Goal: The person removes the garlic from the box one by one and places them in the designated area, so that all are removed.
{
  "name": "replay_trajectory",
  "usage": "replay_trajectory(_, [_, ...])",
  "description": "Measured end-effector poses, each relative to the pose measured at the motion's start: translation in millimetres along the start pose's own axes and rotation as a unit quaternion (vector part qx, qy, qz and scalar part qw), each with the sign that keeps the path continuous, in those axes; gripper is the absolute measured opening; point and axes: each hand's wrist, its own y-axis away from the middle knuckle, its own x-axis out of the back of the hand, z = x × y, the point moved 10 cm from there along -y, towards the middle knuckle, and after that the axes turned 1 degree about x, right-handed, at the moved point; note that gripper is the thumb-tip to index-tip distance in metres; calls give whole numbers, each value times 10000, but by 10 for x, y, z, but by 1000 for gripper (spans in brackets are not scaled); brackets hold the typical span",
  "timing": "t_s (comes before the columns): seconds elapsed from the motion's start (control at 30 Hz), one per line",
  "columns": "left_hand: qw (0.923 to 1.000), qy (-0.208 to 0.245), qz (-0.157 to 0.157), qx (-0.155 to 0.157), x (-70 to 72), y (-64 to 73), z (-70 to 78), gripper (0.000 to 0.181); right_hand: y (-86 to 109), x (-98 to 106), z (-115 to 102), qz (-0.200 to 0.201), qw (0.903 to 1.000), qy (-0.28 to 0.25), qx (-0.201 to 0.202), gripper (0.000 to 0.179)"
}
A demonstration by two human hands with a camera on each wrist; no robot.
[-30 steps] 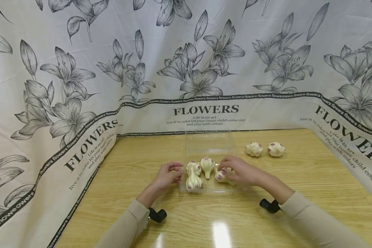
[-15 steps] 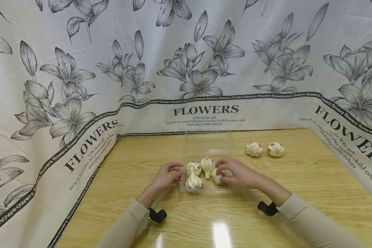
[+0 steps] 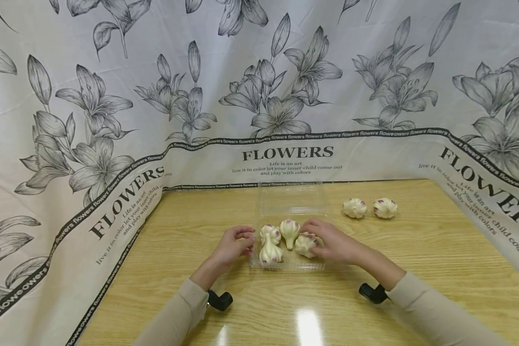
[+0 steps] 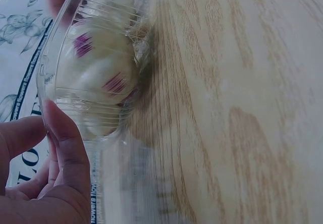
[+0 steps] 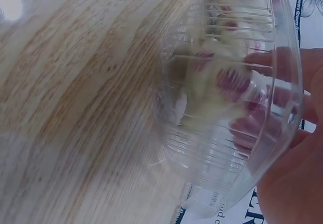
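A clear plastic clamshell container (image 3: 289, 265) lies on the table with its lid (image 3: 290, 198) folded back. My left hand (image 3: 233, 244) pinches its left rim (image 4: 45, 77) between thumb and finger, as the left wrist view shows. Inside, on the left, a garlic bulb (image 3: 271, 253) lies in front of another garlic bulb (image 3: 269, 234), and a third garlic bulb (image 3: 289, 231) is at the middle back. My right hand (image 3: 335, 244) reaches over the right wall and holds a garlic bulb (image 3: 305, 245) in the right part. Its fingertips are blurred behind the plastic in the right wrist view.
Two more garlic bulbs, one nearer (image 3: 354, 208) and one farther right (image 3: 385, 208), rest on the wooden table (image 3: 415, 259) beyond my right hand. A flower-printed cloth (image 3: 291, 161) walls the table's back and sides.
My right hand has shifted slightly left inside the container, turning its garlic bulb and bringing it nearer the middle bulb. My left hand stays at the rim.
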Motion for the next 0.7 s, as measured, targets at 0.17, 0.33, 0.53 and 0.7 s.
replay_trajectory(0.17, [10000,11,-8,-8,0,2,2,35,21,-10,53,-122,9990,239,-346,46])
replay_trajectory(0.33, [10000,-19,13,8,3,3,-2,35,33,-41,90,-226,9970,443,-587,45])
replay_trajectory(0.53, [10000,-25,15,10,-3,12,5,35,35,-48,83,-248,9969,479,-567,50])
replay_trajectory(0.7, [10000,-16,24,4,-2,1,-1,34,44,-62,96,-306,9965,403,-668,53])
